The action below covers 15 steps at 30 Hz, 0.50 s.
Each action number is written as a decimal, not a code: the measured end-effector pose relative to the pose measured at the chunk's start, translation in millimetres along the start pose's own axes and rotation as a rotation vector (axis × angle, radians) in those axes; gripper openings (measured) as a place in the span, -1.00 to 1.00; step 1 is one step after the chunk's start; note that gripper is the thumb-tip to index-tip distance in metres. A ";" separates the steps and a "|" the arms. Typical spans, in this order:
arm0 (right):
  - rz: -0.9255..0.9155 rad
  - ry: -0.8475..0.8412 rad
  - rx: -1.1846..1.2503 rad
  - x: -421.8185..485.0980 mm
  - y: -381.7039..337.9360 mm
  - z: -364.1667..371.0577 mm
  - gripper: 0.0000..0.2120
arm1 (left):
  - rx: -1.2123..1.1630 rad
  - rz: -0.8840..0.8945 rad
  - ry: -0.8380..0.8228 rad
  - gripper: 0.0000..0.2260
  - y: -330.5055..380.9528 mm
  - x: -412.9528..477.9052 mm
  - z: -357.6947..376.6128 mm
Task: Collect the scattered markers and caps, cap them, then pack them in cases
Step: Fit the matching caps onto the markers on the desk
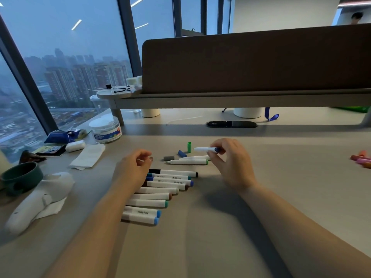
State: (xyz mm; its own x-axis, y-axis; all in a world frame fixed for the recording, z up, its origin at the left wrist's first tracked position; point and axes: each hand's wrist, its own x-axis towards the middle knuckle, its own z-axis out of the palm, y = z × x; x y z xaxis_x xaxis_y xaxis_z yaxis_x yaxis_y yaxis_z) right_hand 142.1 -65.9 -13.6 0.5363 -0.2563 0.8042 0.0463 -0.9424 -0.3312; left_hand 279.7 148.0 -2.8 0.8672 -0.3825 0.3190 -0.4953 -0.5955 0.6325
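My right hand [230, 157] pinches an uncapped white marker [204, 149] by its dark blue end, tip pointing left, just above the desk. My left hand [133, 167] hovers with its fingers loosely curled and nothing in it. Between the hands lie an uncapped green-ended marker [187, 162], another white marker [197, 157] behind it, a grey cap [168, 158], a blue cap [181, 153] and an upright green cap [189, 147]. A row of several capped markers [160, 192] lies side by side under my left wrist.
More markers [361, 158] in orange and pink lie at the right edge. On the left are a clear round tub [105, 129], a folded tissue [88, 156], a white device [40, 199] and a dark green cup [21, 177]. A raised shelf with a divider [241, 97] crosses the back.
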 end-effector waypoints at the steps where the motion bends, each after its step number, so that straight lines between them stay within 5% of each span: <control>1: -0.007 0.012 0.007 -0.1 0.1 -0.1 -0.88 | 0.000 -0.001 0.006 -0.77 -0.3 0.4 -0.4; 8: 0.006 0.029 0.017 1.8 2.0 1.7 -0.88 | -0.034 0.066 -0.001 -0.80 12.0 9.1 5.5; 15: 0.245 0.013 0.105 2.5 16.5 7.3 -0.91 | 0.007 0.127 -0.306 -0.85 50.3 55.7 50.2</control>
State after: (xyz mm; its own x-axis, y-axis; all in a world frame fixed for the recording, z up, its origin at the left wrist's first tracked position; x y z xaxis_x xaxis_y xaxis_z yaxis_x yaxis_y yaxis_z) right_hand 150.3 -80.4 -20.6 0.5312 -0.4774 0.6999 0.0038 -0.8247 -0.5655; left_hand 300.4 61.3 11.4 0.7430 -0.6480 0.1678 -0.6001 -0.5338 0.5958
